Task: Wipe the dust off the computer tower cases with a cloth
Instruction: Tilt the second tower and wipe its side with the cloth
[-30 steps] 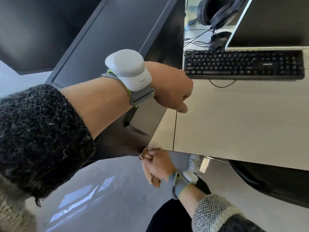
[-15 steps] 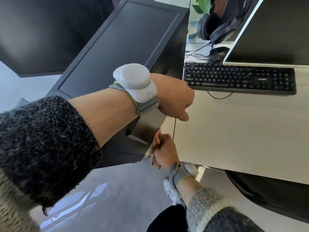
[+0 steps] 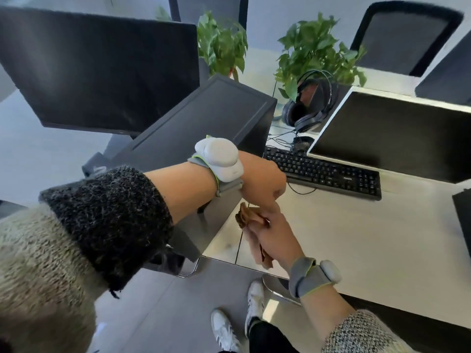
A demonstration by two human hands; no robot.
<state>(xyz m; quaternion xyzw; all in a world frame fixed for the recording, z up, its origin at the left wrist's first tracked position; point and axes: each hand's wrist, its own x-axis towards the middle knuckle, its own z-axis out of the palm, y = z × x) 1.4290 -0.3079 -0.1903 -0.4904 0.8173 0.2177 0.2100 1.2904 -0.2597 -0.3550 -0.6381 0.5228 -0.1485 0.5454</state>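
Cloth [image 3: 246, 216] is gripped by the right hand [image 3: 274, 240]; left hand [image 3: 262, 182] clenched beside the tower [image 3: 204, 118]. Best spread it flat, then sweep the top in overlapping strokes.

I see open desk [image 3: 356, 238] right of the computer tower [image 3: 204, 115]. The keyboard [image 3: 323, 171] and monitor [image 3: 397, 133] block the back, and headphones [image 3: 311, 105] fill the gap between tower and monitor.

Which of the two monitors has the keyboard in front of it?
The pale-framed monitor on the right: the black keyboard lies along its lower edge. The all-black monitor stands to the left, beyond the tower case.
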